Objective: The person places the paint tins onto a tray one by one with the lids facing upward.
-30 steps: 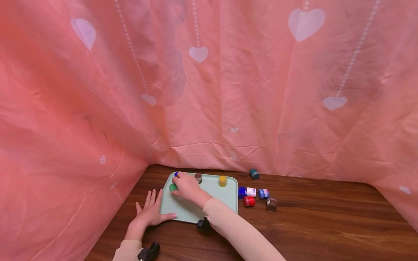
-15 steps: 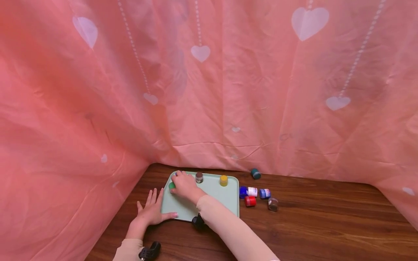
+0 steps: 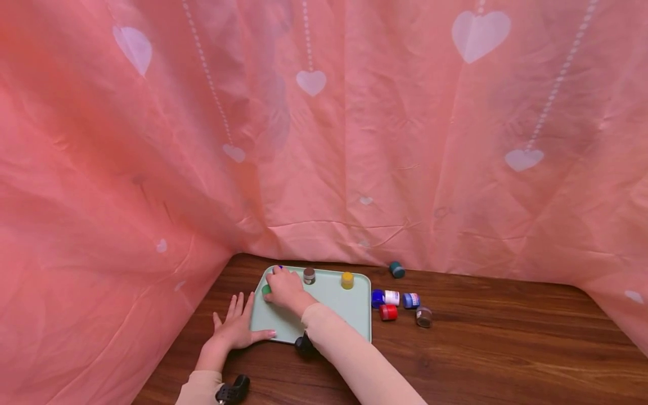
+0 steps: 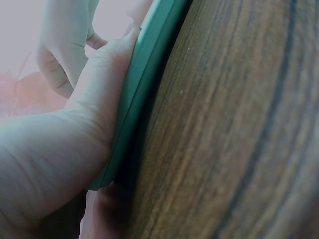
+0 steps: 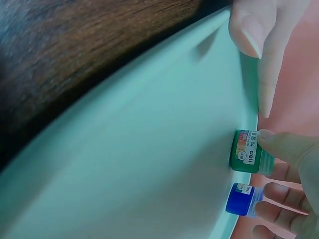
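My right hand (image 3: 287, 291) reaches over the back left part of a pale green tray (image 3: 329, 323). In the right wrist view, its thumb and index finger pinch the lid end of a green paint jar (image 5: 245, 151), standing on the tray beside the rim. Other fingers of that hand lie close to the lid of a blue paint jar (image 5: 239, 200) next to it. My left hand (image 3: 234, 330) has its fingers spread at the tray's front left corner; its thumb (image 4: 97, 82) lies along the tray's edge.
A brown jar (image 3: 309, 275) and a yellow jar (image 3: 347, 280) stand on the tray near its back edge. Right of it, on the wooden table, lie a red jar (image 3: 388, 313), a white jar (image 3: 392, 298) and several others. Pink curtain (image 3: 324, 169) hangs behind and at the left.
My right hand and forearm have shifted slightly left over the tray, with the fingers staying about the green and blue jars. My left hand has kept its place.
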